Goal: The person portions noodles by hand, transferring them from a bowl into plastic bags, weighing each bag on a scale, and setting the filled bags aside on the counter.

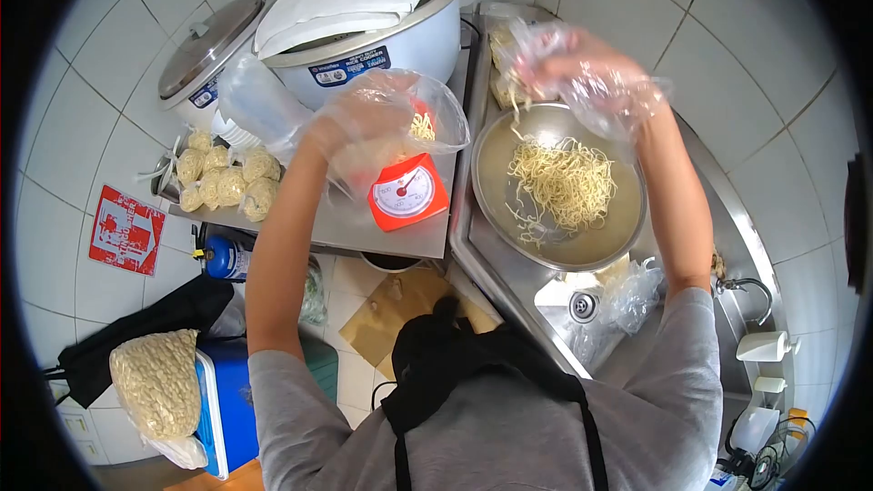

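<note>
My left hand (pixel 368 118), in a clear plastic glove, grips a clear plastic bag (pixel 450 114) above a red dial scale (pixel 409 218). Some pale noodles (pixel 421 126) show at the bag, over the scale. Gloved in plastic too, my right hand (pixel 587 68) is closed over the far rim of a wide metal bowl (pixel 491 191). A few noodle strands (pixel 516 95) hang from its fingers. A loose heap of yellow noodles (pixel 564 182) lies in the bowl, which rests over the sink area.
Several tied bags of noodles (pixel 230 184) sit on the steel counter's left. Behind stand two rice cookers, the larger one (pixel 400 50) topped by a white cloth (pixel 341 0). Right of the drain (pixel 583 307) lies crumpled plastic (pixel 627 300). A faucet (pixel 750 286) is at the right.
</note>
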A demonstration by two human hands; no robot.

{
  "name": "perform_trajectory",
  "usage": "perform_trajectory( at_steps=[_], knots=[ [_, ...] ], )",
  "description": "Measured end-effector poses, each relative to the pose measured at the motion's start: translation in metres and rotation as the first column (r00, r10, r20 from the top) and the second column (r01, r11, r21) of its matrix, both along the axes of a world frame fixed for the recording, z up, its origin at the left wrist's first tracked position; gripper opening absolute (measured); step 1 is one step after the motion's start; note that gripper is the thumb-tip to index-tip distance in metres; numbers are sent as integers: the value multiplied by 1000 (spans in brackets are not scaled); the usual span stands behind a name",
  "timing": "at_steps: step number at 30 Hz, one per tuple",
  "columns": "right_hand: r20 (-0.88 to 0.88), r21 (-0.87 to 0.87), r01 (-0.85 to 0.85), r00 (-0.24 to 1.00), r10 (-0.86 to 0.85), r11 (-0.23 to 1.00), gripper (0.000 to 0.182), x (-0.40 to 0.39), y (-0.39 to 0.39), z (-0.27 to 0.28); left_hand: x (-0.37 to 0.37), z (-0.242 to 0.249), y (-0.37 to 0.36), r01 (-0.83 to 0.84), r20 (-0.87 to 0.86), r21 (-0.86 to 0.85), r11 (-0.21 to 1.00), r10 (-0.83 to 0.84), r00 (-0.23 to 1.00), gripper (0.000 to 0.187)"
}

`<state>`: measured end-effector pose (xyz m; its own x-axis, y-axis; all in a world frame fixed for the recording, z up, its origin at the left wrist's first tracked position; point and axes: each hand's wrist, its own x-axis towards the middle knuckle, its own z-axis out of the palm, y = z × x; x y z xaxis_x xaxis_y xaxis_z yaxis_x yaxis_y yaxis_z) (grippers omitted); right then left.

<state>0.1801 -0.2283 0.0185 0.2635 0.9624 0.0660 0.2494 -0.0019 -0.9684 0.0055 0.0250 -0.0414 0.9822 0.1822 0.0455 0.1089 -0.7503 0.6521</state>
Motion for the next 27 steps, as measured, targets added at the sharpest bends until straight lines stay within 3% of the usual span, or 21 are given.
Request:
perform_trajectory(
  at_steps=[1,2,4,8,9,11,15,17,18,20,24,26,27],
  knots=[
    [7,42,-32,999,32,999,23,-1,12,11,0,2,4,38,-14,-80,996,-39,999,54],
    [159,-26,80,984,-75,996,22,-10,23,26,-1,5,6,75,-25,-159,985,-80,997,56],
    [206,33,76,975,-81,997,24,-24,42,35,-6,8,8,71,1,-254,965,-73,997,57],
    [368,83,84,923,-109,993,28,-49,89,25,-11,-5,29,84,76,-513,854,-52,996,58],
    [371,82,76,923,-101,994,28,-54,94,25,-14,-6,34,79,78,-514,854,-45,996,58],
    [547,-10,139,830,-111,990,28,-73,97,33,-21,0,40,-11,14,-569,822,22,1000,60],
    [604,-14,153,789,-114,988,25,-67,116,25,-30,9,47,22,76,-608,793,31,997,59],
    [586,207,128,778,-228,970,23,-61,129,18,-29,18,42,123,134,-542,831,-59,989,58],
    [585,207,127,779,-227,970,23,-56,129,14,-30,23,42,121,133,-543,831,-58,989,58],
    [600,155,200,759,-253,967,20,-60,123,19,-30,27,44,48,-36,-496,867,-76,996,60],
    [514,128,144,837,-189,981,21,-48,111,-1,-28,9,30,102,114,-656,748,-36,993,56],
    [463,207,139,858,-222,968,27,-42,91,-10,-19,6,22,139,63,-387,912,-125,990,53],
    [457,203,145,861,-224,968,27,-39,80,-14,-16,5,16,140,56,-391,910,-128,990,53]
  ],
)
